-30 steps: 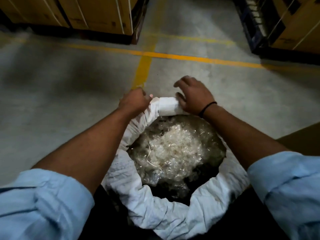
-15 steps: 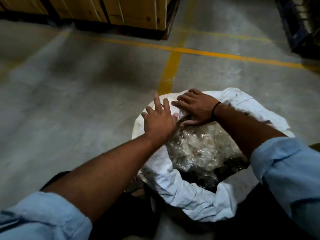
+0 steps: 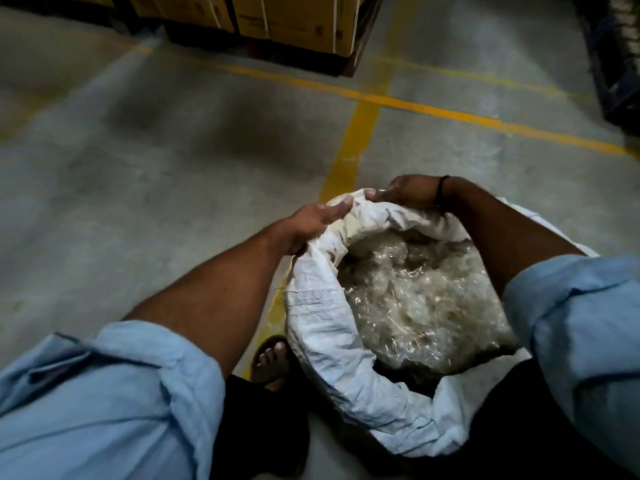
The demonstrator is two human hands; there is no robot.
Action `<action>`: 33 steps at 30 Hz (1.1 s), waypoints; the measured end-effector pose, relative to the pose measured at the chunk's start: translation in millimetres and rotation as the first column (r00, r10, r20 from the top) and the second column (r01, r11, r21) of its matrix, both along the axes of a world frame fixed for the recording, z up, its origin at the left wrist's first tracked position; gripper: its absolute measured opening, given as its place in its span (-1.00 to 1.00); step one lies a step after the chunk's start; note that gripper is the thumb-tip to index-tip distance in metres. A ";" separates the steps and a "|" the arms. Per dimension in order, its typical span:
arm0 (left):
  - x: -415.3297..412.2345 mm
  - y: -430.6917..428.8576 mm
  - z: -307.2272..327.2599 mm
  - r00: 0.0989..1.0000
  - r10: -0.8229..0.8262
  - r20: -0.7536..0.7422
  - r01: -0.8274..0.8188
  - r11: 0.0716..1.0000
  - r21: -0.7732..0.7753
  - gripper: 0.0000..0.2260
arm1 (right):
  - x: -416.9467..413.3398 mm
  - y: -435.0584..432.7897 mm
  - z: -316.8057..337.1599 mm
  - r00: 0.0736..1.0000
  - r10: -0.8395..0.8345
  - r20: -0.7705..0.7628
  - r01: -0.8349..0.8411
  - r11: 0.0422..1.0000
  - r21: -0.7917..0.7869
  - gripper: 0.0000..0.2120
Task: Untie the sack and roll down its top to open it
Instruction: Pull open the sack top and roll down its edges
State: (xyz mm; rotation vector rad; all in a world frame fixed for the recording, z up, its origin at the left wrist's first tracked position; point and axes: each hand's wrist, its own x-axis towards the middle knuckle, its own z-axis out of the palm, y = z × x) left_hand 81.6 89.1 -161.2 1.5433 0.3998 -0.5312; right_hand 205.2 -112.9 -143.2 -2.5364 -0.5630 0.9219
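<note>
Presently, head view: one white sack (image 3: 322,327) stands on the concrete floor (image 3: 173,168) with its top rolled down, two hands at its far rim, left hand (image 3: 311,221) and right hand (image 3: 410,194) each in a closed grip on the fabric, open floor lying beyond.

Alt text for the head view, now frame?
A person's left hand and right hand grip the far rim of an open white woven sack, its top rolled down, filled with crumpled clear plastic. It stands on a grey concrete floor with yellow lines, brown cardboard boxes beyond.
</note>
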 end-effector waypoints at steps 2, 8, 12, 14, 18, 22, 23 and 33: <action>4.2 4.1 -12.5 0.992 0.039 -0.122 -0.044 0.999 -0.033 -0.64 | -0.5 5.4 -7.9 1.000 -0.008 0.001 0.008 1.000 -0.028 -0.42; 17.4 18.8 -31.0 0.976 0.105 -0.190 -0.057 0.969 0.240 -0.13 | -33.1 38.1 -36.7 0.636 0.108 0.764 -0.105 0.993 -0.054 -0.69; 7.5 8.6 -25.2 0.993 0.112 -0.023 -0.065 0.719 0.692 -0.09 | -75.1 41.8 -30.9 0.508 0.177 0.843 -0.246 0.968 -0.055 -0.66; -0.4 4.3 -16.8 0.988 0.156 0.005 -0.105 0.642 0.759 -0.14 | -104.7 43.3 -26.9 0.520 0.163 0.839 -0.254 0.967 -0.030 -0.63; -21.8 -8.6 4.1 0.987 0.160 -0.010 -0.095 0.634 0.768 -0.28 | -172.9 40.2 -32.5 0.636 0.019 0.771 -0.162 0.981 0.109 -0.48; -54.3 -29.6 17.3 0.959 0.200 -0.199 0.013 0.673 0.739 -0.18 | -240.8 36.6 -45.2 0.810 -0.239 0.536 0.078 0.949 0.305 -0.31; -62.3 -36.9 17.2 0.945 0.205 -0.257 0.043 0.700 0.713 -0.11 | -253.7 36.5 -45.2 0.825 -0.291 0.484 0.145 0.937 0.317 -0.24; -139.0 -51.9 -29.0 0.999 0.030 0.013 -0.030 0.722 0.691 -0.09 | -338.6 19.8 -64.9 0.883 -0.048 0.468 0.144 0.974 -0.173 0.13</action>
